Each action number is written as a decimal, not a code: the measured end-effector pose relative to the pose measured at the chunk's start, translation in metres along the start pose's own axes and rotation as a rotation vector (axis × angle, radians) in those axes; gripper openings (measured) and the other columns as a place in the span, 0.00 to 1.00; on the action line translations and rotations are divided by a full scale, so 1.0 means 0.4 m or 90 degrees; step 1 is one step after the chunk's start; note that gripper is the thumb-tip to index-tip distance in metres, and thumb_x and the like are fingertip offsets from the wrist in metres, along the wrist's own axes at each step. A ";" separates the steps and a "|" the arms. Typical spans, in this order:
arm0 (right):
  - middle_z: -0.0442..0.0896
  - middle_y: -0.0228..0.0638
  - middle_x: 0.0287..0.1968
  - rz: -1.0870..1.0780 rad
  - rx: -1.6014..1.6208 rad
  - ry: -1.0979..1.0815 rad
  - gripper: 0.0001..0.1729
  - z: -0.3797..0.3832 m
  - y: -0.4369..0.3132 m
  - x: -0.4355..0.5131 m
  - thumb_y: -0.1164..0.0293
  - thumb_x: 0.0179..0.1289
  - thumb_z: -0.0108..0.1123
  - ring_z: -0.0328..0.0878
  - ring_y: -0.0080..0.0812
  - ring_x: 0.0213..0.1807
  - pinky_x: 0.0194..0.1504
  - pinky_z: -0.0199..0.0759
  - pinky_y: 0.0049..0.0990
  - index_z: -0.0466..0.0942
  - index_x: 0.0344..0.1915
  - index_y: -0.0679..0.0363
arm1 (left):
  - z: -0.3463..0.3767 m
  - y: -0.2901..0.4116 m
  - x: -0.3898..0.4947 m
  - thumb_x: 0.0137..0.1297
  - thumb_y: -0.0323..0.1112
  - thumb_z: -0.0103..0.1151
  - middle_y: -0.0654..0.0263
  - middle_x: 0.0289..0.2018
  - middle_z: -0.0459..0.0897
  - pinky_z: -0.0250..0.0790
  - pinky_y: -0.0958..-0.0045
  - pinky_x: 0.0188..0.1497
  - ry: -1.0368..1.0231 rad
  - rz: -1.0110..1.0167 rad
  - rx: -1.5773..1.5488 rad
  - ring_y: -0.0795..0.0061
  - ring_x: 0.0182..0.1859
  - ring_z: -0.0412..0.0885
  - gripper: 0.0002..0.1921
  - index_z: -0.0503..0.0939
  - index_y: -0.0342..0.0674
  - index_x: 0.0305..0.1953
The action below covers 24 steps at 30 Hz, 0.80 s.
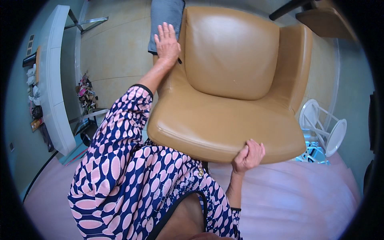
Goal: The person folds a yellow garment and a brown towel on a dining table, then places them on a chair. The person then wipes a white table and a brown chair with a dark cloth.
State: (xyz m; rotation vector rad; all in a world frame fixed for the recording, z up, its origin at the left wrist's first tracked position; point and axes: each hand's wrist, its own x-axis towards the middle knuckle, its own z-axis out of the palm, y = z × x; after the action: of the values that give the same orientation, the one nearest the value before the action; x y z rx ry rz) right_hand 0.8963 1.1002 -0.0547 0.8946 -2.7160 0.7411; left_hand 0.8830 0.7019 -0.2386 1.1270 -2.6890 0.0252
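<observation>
A tan leather armchair (207,126) stands right in front of me, its backrest cushion (234,54) towards the top of the view. My left hand (168,45) lies flat, palm down and fingers stretched, on a grey-blue cloth (166,13) draped over the chair's left armrest. By that wrist a small black tip (179,61) shows; what it belongs to is hidden. Down at the front edge of the seat, my right hand (249,156) grips the leather with curled fingers. The right armrest (301,66) is bare.
White stools (336,138) lie tipped over at the right. Along the left wall runs a white counter (55,84) with assorted items, and a heap of scraps (87,93) lies beneath it. Pink bedding (288,192) spreads behind me. Dark wooden furniture (325,22) stands at top right.
</observation>
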 end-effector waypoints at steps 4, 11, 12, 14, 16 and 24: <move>0.80 0.39 0.34 -0.018 0.062 -0.057 0.09 0.033 -0.069 0.033 0.80 0.53 0.52 0.78 0.39 0.38 0.57 0.61 0.46 0.77 0.35 0.63 | 0.065 -0.101 0.037 0.62 0.30 0.45 0.52 0.63 0.66 0.61 0.51 0.61 0.074 0.030 0.004 0.52 0.65 0.65 0.21 0.68 0.37 0.58; 0.81 0.36 0.36 -0.035 -0.039 -0.018 0.08 0.022 0.050 0.134 0.79 0.55 0.56 0.78 0.35 0.39 0.59 0.59 0.47 0.77 0.36 0.60 | 0.048 -0.300 0.002 0.61 0.26 0.46 0.51 0.58 0.71 0.69 0.60 0.56 -0.025 0.146 -0.048 0.52 0.59 0.71 0.19 0.70 0.35 0.54; 0.80 0.36 0.36 -0.036 -0.047 -0.020 0.08 0.024 0.052 0.160 0.79 0.54 0.57 0.78 0.35 0.40 0.60 0.58 0.47 0.77 0.36 0.60 | 0.045 -0.314 0.000 0.61 0.31 0.50 0.49 0.59 0.69 0.68 0.60 0.58 -0.058 0.118 -0.048 0.51 0.61 0.68 0.20 0.70 0.36 0.55; 0.80 0.35 0.36 -0.039 -0.060 -0.029 0.09 0.035 0.040 0.174 0.78 0.53 0.58 0.77 0.34 0.41 0.60 0.57 0.48 0.78 0.36 0.59 | 0.021 -0.279 -0.001 0.60 0.38 0.53 0.48 0.64 0.63 0.65 0.53 0.60 -0.103 0.044 -0.058 0.46 0.65 0.62 0.26 0.66 0.40 0.60; 0.80 0.34 0.36 -0.047 -0.059 -0.044 0.09 0.046 0.014 0.169 0.78 0.53 0.58 0.77 0.34 0.41 0.60 0.57 0.47 0.78 0.36 0.59 | -0.034 -0.222 -0.011 0.58 0.41 0.55 0.48 0.66 0.57 0.63 0.48 0.60 -0.189 -0.003 0.070 0.42 0.66 0.57 0.30 0.62 0.44 0.63; 0.80 0.34 0.35 -0.052 -0.029 -0.011 0.08 0.080 -0.017 0.160 0.78 0.52 0.59 0.77 0.34 0.39 0.60 0.58 0.46 0.78 0.35 0.59 | 0.058 -0.339 -0.018 0.60 0.34 0.50 0.52 0.66 0.61 0.68 0.47 0.54 -0.098 0.003 0.098 0.44 0.64 0.63 0.27 0.63 0.46 0.62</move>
State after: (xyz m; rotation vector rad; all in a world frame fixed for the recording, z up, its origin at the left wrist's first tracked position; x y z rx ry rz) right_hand 0.8484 1.0465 -0.0588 1.0001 -2.6807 0.6569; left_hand 0.9789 0.6091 -0.2721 1.2126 -2.8681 0.1552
